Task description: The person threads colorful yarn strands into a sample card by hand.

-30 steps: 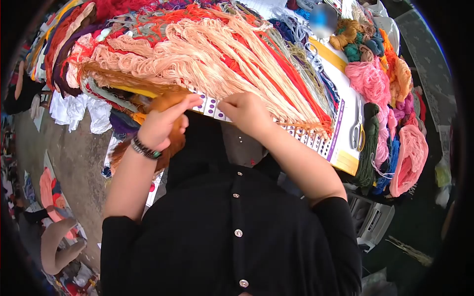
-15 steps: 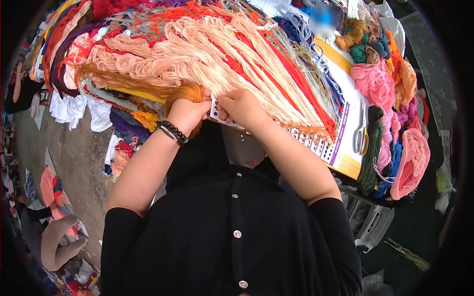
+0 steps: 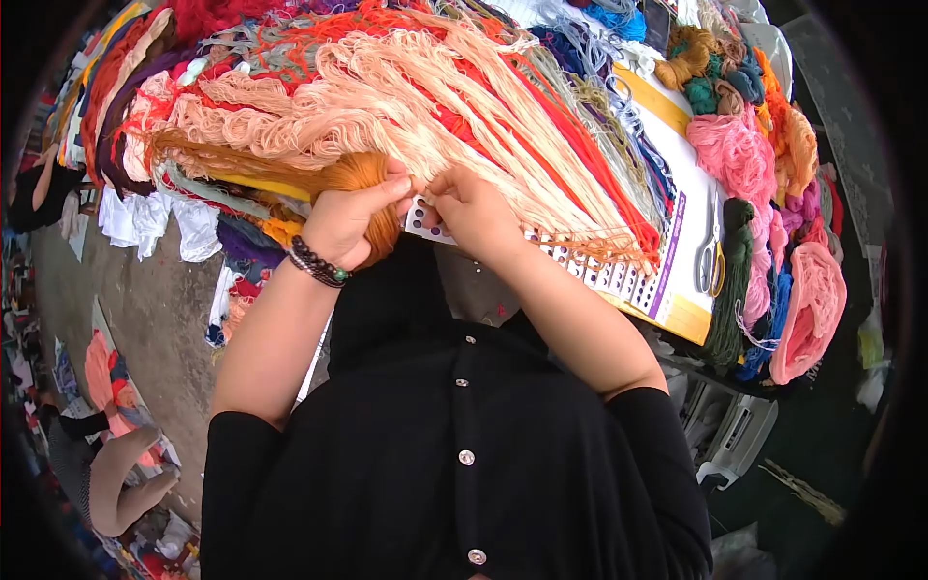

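My left hand (image 3: 350, 220), with beaded bracelets at the wrist, is wrapped round a thick orange-brown thread bundle (image 3: 360, 174). Close beside it, my right hand (image 3: 472, 209) pinches at the edge of a white card with punched holes (image 3: 425, 222); what lies between its fingertips is too small to tell. The two hands' fingertips nearly meet above the card. Beyond them, long peach threads (image 3: 387, 87) fan over red ones (image 3: 580, 159). More orange-brown thread hangs along the card's holes at the right.
Scissors (image 3: 710, 261) lie on a white and yellow board (image 3: 684, 314) at the right. Pink yarn (image 3: 730, 159), a dark green skein (image 3: 735, 280) and a salmon skein (image 3: 807, 309) hang beyond. White cloth (image 3: 159, 220) hangs at the left; a person (image 3: 106, 464) is at the lower left.
My left hand and the orange-brown bundle have shifted slightly left. My right hand has risen a little from the card's edge, and more of the punched card shows between the hands.
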A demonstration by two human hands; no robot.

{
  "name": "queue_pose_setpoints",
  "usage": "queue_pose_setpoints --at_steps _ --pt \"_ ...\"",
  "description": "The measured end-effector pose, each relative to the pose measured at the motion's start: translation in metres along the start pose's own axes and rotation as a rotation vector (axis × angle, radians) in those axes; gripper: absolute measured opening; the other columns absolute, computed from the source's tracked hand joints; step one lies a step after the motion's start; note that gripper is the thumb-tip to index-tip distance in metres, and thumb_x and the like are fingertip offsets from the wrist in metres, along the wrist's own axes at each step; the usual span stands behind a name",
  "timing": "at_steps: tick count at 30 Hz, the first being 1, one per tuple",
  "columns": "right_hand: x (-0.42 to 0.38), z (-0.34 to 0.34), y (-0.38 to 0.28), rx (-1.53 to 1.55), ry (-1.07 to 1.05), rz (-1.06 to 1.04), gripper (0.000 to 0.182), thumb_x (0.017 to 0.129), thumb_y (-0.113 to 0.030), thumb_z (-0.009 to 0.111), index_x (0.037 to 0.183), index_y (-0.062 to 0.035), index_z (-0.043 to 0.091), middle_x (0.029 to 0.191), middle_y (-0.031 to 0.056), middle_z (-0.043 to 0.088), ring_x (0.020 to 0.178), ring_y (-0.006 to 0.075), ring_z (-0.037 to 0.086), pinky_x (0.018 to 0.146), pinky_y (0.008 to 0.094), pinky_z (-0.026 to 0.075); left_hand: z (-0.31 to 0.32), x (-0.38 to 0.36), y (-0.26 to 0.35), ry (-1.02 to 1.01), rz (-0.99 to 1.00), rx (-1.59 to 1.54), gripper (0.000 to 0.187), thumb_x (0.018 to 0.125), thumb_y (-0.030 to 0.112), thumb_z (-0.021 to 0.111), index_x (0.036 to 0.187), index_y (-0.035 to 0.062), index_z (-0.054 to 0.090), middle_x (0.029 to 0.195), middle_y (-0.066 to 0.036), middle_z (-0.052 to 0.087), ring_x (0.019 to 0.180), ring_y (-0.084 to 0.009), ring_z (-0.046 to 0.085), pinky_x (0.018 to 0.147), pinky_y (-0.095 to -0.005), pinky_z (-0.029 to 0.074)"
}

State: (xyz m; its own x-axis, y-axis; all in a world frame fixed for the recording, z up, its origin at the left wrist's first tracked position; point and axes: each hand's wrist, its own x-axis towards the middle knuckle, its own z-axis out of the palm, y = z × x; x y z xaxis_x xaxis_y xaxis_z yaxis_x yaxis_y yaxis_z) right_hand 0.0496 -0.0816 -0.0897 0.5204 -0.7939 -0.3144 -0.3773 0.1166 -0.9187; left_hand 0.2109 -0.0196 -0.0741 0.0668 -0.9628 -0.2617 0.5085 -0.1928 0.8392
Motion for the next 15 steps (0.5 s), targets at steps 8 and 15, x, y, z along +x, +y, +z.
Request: queue_pose_setpoints --at_steps 8,15 --pt "0.004 -0.004 0.014 0.403 -0.075 0.119 0.013 0.085 -0.011 0.049 0.094 -0.0011 0.050 0.073 0.0087 0.062 0.072 0.0168 0.062 0.068 0.0269 0.048 -0.013 0.003 -0.027 -0.002 0.373 0.850 0.030 0.081 0.000 0.055 0.110 0.0055 0.056 0.086 0.001 0.057 0.070 -0.0049 0.052 0.062 -0.0181 0.042" --pt "0.001 -0.001 0.004 -0.008 -0.072 0.066 0.016 0.087 -0.013 0.049 0.099 -0.0030 0.051 0.083 0.0082 0.067 0.076 0.0151 0.063 0.072 0.0291 0.048 -0.076 -0.011 0.039 0.324 0.285 0.217 0.014 0.091 0.011 0.052 0.097 0.0028 0.061 0.072 0.000 0.058 0.062 -0.0072 0.053 0.055 -0.0206 0.042"
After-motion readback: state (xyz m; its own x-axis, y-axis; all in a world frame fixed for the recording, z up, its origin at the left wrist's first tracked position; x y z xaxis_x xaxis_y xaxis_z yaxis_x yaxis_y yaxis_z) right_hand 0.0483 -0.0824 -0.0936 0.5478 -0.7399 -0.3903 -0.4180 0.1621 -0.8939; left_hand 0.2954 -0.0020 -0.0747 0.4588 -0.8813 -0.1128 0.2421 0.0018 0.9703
